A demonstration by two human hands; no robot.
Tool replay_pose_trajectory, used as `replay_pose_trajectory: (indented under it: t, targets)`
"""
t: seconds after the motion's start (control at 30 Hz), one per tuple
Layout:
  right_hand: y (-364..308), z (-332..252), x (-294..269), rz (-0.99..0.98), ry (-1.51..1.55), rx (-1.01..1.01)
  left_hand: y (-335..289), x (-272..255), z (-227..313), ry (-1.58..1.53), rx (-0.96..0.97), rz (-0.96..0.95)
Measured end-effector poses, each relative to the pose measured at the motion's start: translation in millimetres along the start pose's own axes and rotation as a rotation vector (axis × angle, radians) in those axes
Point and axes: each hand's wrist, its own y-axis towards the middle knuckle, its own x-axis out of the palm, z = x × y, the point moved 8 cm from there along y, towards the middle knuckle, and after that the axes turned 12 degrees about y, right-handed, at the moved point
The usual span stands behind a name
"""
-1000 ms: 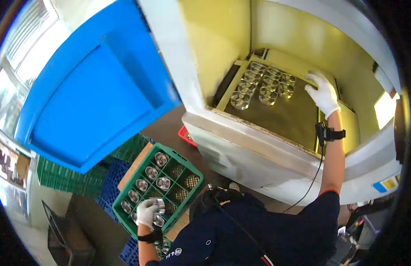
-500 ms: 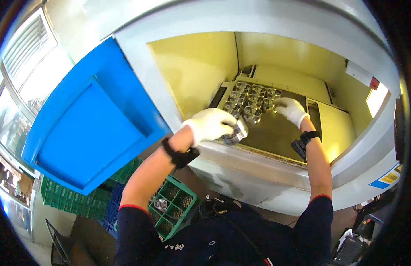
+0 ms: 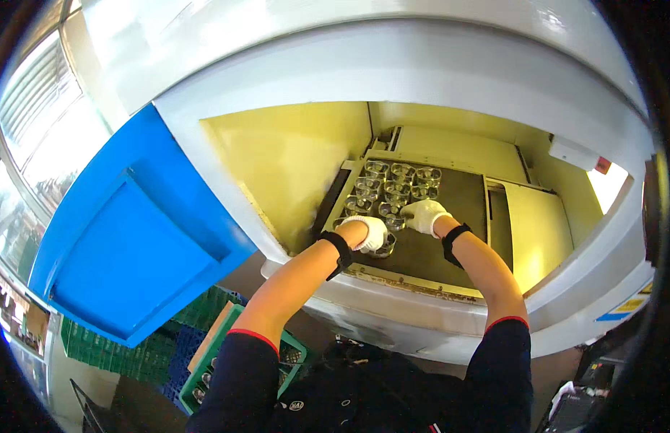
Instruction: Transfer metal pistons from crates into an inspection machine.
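Note:
Inside the yellow-lined cabinet, rows of shiny round metal parts, hollow and piston-like, stand on a dark flat plate. My left hand, in a white glove, is closed on a metal part at the near end of the rows; its fingers are partly hidden. Beside it, my gloved right hand has its fingers bent around the edge of another metal part at the near end of the middle row. Black bands circle both my wrists.
A blue door hangs open at the left of the cabinet. Below it are stacked green crates and a green divided crate holding some metal parts. The cabinet's pale front sill runs between my body and the plate.
My left hand has lowered the metal part from above the sill onto the plate. My right hand has moved nearer, from the right row to the middle row. The view has shifted.

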Motion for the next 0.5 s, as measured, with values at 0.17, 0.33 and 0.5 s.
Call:
replay_pose_trajectory:
  t: [0.17,0.33,0.5]
  targets:
    - [19,-21,4,0.021,-0.126,-0.049,19,37,-25,0.005,-0.003,-0.089]
    - [11,-17,0,0.046,-0.12,0.002,3,23,-14,-0.153,-0.01,-0.016]
    - [-15,-76,-13,0.034,-0.206,0.012,-58,-15,-34,-0.173,-0.112,0.341]
